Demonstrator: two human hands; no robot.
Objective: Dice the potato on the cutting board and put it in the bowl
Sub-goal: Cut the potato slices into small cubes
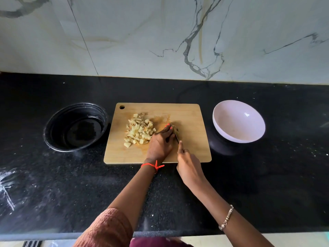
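Your left hand (161, 142) sits on the cutting board (192, 122), its grip curled down over what seems to be the last uncut piece (176, 130), of which only a brownish sliver shows beside the blade. Your right hand (189, 166) has its grip closed around the knife (175, 132), forefinger laid along the spine, and the blade runs right against the left fingertips.

The diced potato (139, 131) lies in a loose heap on the left half of the board. The white bowl (238, 122) stands on the counter (267, 175) just right of the board, with nothing visible in it. A black bowl (53, 129) stands to the left.

Expect the uncut piece to be firm but wet and starchy, so likely slippery. It is small, so pin it from above with tucked fingertips. The cubes are light, stiff and apt to scatter. You'd likely do better to gather them against the flat of the blade, or tip the board over the bowl, than to pinch them one by one.
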